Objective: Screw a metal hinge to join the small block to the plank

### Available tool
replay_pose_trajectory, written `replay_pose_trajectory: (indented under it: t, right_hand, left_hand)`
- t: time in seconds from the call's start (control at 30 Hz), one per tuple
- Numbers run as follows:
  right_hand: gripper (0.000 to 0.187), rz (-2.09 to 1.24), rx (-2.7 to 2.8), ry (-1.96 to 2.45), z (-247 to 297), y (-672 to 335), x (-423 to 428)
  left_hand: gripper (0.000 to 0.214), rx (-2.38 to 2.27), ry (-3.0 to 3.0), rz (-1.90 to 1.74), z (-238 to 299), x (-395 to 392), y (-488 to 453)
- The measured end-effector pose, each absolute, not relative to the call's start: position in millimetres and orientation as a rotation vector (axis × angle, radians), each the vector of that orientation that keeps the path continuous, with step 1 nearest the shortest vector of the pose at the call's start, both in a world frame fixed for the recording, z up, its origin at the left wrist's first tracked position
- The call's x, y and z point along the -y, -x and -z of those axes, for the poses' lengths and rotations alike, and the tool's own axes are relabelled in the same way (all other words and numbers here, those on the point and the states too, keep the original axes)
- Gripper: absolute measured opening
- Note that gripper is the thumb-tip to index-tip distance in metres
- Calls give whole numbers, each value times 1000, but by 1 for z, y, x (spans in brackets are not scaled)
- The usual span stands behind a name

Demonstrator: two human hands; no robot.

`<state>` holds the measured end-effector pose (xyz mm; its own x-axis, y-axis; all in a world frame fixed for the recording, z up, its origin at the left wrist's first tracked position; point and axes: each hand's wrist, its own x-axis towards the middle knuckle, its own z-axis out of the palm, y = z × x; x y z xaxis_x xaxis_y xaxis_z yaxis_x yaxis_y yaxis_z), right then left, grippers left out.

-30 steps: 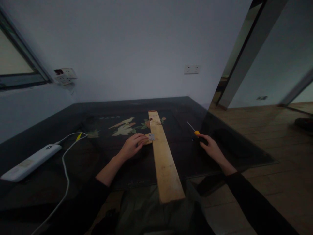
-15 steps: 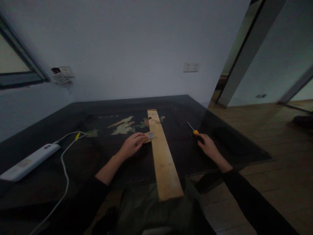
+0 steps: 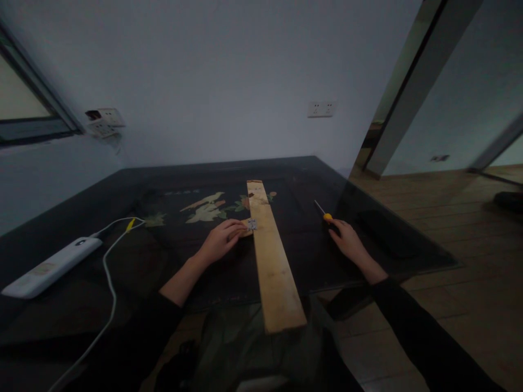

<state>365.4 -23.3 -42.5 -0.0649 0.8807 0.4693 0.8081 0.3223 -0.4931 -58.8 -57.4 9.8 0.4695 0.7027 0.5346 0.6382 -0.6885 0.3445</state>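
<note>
A long wooden board lies lengthwise on the dark table, its near end jutting past the front edge. At its left side a small metal hinge spans the board and a small piece of wood. My left hand is closed over that small piece, hiding most of it. To the right of the board, my right hand grips the handle of a screwdriver with a yellow collar. Its shaft points away and to the left, apart from the board.
A white power strip with a white cable lies on the left of the dark table. A flat dark object rests at the right. Behind the table rises a wall with a socket.
The view has shifted very slightly. Both hands, the board and the screwdriver keep nearly the same places.
</note>
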Motion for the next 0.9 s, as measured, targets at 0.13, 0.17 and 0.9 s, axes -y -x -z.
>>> replay_pose_trajectory:
  t: [0.13, 0.17, 0.9]
  right_hand:
    - [40, -85, 1859, 1465, 39, -364, 26]
    - [39, -75, 1864, 1456, 38, -363, 28]
    - [38, -253, 1703, 1282, -22, -327, 88]
  left_hand:
    - [24, -1202, -2616, -1019, -8, 57, 60]
    - [25, -1196, -2621, -1013, -8, 57, 60]
    - [22, -1277, -2294, -1110, -31, 89, 38]
